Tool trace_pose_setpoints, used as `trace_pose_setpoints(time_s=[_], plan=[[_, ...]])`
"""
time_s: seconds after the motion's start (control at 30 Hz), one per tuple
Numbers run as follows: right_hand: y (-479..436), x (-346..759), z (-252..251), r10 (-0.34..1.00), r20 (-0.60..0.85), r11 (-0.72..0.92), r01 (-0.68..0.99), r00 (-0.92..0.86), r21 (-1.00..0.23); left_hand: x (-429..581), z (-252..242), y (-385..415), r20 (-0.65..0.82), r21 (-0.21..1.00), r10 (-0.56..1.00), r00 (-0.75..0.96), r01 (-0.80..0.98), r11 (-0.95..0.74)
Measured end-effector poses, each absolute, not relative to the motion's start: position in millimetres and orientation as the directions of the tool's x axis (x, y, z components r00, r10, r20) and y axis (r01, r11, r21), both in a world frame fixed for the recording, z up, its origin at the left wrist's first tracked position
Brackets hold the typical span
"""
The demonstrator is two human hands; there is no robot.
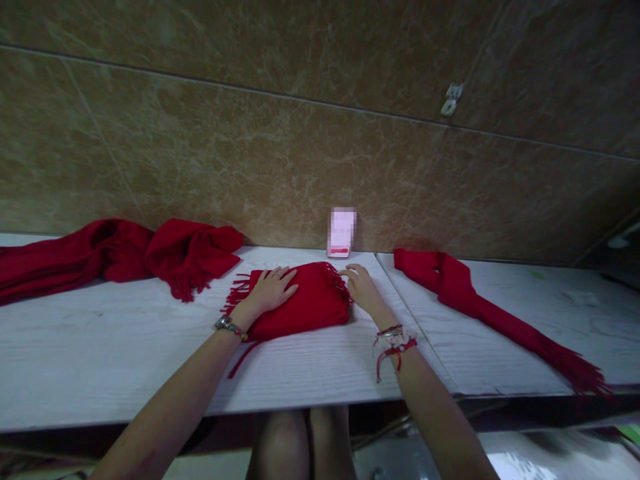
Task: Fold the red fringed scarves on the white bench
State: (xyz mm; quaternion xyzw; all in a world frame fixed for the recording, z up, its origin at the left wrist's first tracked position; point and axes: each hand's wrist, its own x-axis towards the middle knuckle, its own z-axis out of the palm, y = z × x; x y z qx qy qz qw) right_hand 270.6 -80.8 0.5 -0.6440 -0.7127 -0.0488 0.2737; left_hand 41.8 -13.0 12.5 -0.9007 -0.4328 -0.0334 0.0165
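A red scarf (313, 300), folded into a flat rectangle with fringe at its left and right ends, lies in front of me. My left hand (273, 290) rests on its left part, fingers spread and pressed flat, with nothing gripped. At the right end, my right hand (362, 287) is beside the fringe (338, 280), its fingers loosely bent and apart. Whether its fingertips touch the strands is hard to make out. One loose red strand (243, 360) trails from the scarf's lower left edge toward me.
More red scarves (120, 250) lie loosely heaped at the left, against the tiled wall (280, 167). Another red scarf (480, 307) stretches diagonally across the right of the white table (165, 360). A phone (342, 232) leans on the wall behind the folded scarf.
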Motion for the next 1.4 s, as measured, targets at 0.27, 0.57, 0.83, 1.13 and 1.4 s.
trace_pose_setpoints(time_s=[0.27, 0.57, 0.83, 1.13, 1.4], plan=[[-75, 264, -6, 0.942, 0.335, 0.092, 0.957, 0.006, -0.275, 41, 12, -12, 0.075, 0.000, 0.772, 0.631, 0.774, -0.633], [-75, 250, -6, 0.866, 0.457, 0.390, 0.848, -0.205, -0.358, 44, 14, -24, 0.115, -0.049, 0.824, 0.554, 0.832, -0.553], [-90, 269, 3, 0.916, 0.232, 0.398, 0.807, -0.326, -0.437, 44, 14, -22, 0.038, 0.013, 0.829, 0.558, 0.829, -0.559], [-103, 260, 19, 0.879, 0.030, 0.437, 0.778, -0.476, -0.451, 46, 29, -43, -0.205, 0.149, 0.604, 0.770, 0.634, -0.759], [-101, 263, 26, 0.857, 0.198, 0.510, 0.733, -0.475, -0.450, 45, 23, -35, -0.155, 0.135, 0.678, 0.719, 0.695, -0.706]])
